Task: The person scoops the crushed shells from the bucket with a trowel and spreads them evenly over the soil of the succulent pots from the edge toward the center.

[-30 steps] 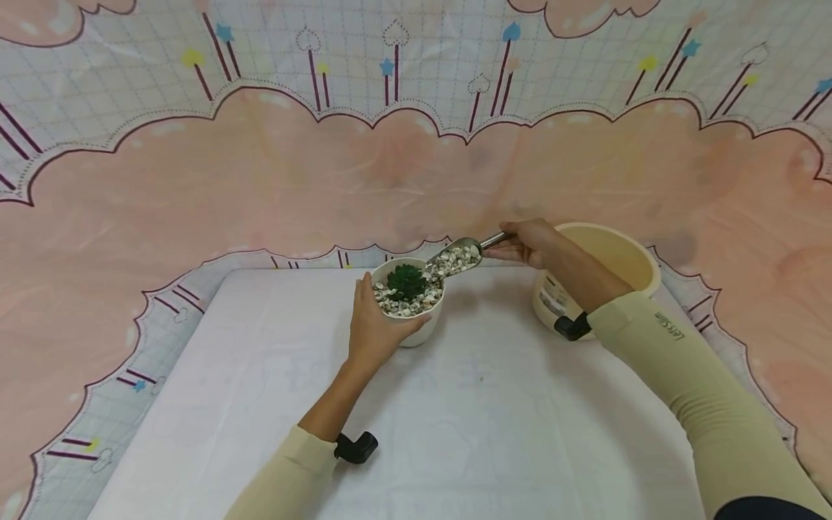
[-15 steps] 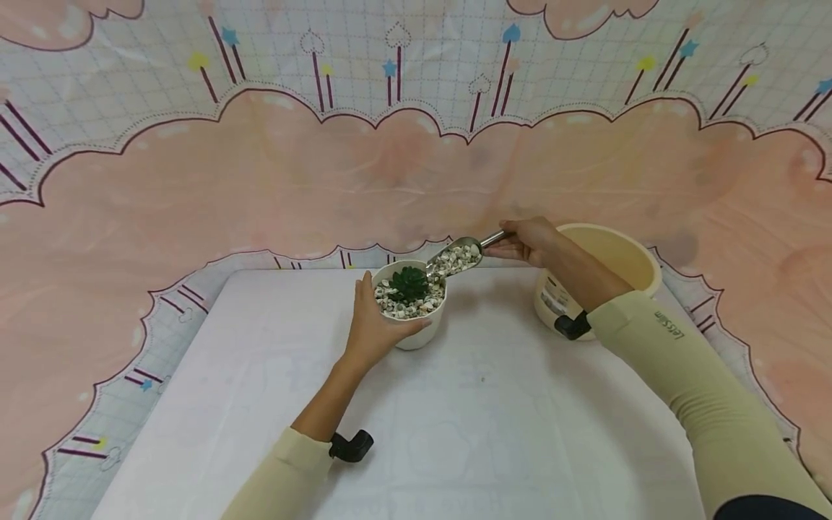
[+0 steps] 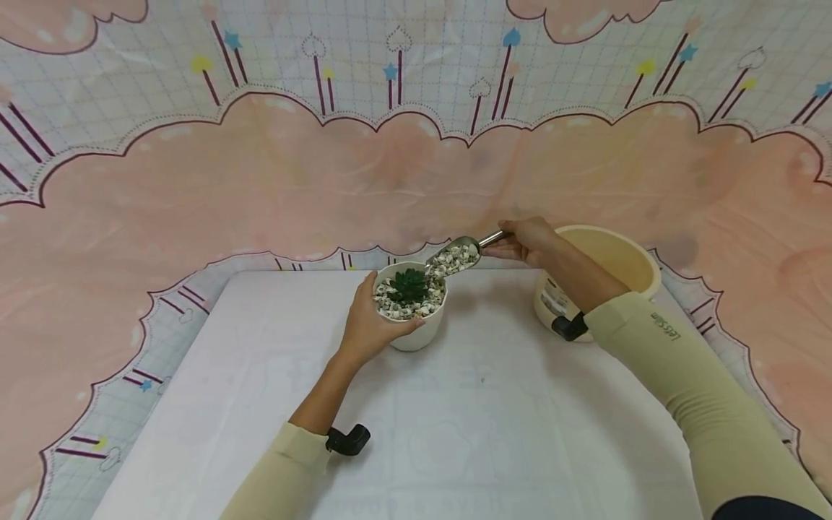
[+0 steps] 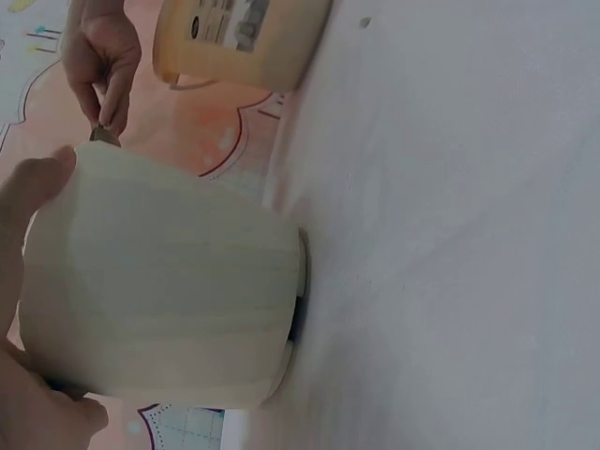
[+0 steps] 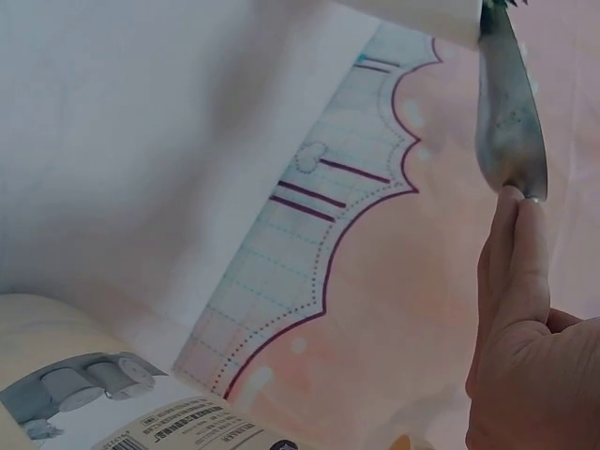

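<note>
A white flower pot (image 3: pixel 419 336) stands on the table, holding a green succulent (image 3: pixel 409 287) amid pale pebbles (image 3: pixel 396 309). Around the pot's near left side, my left hand (image 3: pixel 370 325) grips it with thumb and fingers spread; the left wrist view shows the pot (image 4: pixel 169 281) close up. My right hand (image 3: pixel 529 242) holds a metal scoop (image 3: pixel 492 239) by its handle. Pebbles (image 3: pixel 455 260) fill the scoop, whose tip is at the pot's far right rim. Seen from below in the right wrist view, the scoop (image 5: pixel 511 122) extends beyond my fingers.
A cream bucket (image 3: pixel 611 249) with a printed label stands at the back right, partly behind my right forearm. The white table (image 3: pixel 481 433) ends just behind the pot. Beyond it hangs a pink patterned cloth (image 3: pixel 390 180).
The pot and my left hand have shifted very slightly, along with a small change of view. My right hand keeps the filled scoop at the rim.
</note>
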`<state>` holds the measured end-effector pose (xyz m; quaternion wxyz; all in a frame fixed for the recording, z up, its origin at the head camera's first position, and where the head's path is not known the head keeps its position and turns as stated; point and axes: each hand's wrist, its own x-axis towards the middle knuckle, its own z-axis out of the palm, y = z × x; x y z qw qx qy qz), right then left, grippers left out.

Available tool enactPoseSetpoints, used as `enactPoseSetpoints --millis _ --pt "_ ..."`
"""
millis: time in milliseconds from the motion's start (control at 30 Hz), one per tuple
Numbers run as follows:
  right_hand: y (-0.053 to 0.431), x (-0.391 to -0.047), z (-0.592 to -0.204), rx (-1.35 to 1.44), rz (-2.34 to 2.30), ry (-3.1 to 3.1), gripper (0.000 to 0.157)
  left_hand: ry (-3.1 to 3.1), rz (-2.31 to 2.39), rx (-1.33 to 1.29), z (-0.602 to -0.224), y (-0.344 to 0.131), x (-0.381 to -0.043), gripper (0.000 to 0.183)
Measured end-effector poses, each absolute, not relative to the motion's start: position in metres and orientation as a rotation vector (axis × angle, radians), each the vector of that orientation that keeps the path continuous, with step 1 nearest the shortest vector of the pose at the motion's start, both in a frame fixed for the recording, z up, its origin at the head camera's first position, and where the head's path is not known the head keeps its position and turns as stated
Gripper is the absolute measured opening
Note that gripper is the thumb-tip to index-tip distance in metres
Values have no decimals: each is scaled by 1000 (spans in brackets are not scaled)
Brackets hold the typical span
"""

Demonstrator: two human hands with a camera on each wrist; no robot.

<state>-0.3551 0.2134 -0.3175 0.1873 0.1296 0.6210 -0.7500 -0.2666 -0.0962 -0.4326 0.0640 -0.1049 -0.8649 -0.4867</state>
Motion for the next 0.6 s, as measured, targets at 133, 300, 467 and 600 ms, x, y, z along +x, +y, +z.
enactPoseSetpoints --millis 133,300,467,600 --pt "213 -357 -318 348 -2100 1756 40 -2601 -1521 -320 -430 -95 -264 124" --pt "213 -361 -318 349 -2099 1777 40 -2580 -1509 -228 -426 -83 -258 129" --pt "214 -362 -316 341 -2097 1790 40 -2572 -1439 -186 -428 -79 -259 127" --pt "216 -362 -317 358 -2098 1774 42 -2575 -1466 -204 -431 -83 -262 126"
